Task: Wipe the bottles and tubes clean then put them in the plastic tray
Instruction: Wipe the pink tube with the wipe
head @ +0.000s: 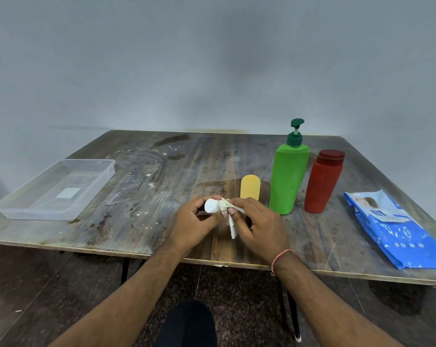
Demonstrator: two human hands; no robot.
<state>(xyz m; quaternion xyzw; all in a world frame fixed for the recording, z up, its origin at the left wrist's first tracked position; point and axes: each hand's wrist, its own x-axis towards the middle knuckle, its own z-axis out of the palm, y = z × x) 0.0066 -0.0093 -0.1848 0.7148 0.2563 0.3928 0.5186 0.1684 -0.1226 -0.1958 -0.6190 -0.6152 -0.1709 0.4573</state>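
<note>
Item in hand: small white-capped tube (211,206), held just above the near edge of the surface (136,196), long axis left-right, cap leftward; left hand (194,221) curled round it, right hand (259,221) pinching a white wipe (230,216) against it. Beyond: yellow tube (250,187), green pump bottle (289,176), red bottle (323,182), just right. Clear plastic tray (16,209), holding nothing: far left, left hand nearer.

Plain bare room, looks like a makeshift recording or work spot rather than a furnished home space. Blank grey-blue wall (211,58) behind, no decor. Worn, stained wooden tabletop (161,176) with paint flecks, on thin dark metal legs (293,316). Dark speckled floor (237,296) below. Toiletry bottles, far right; blue wet-wipes pack (392,229), near right; clear plastic tray (59,189), left.
</note>
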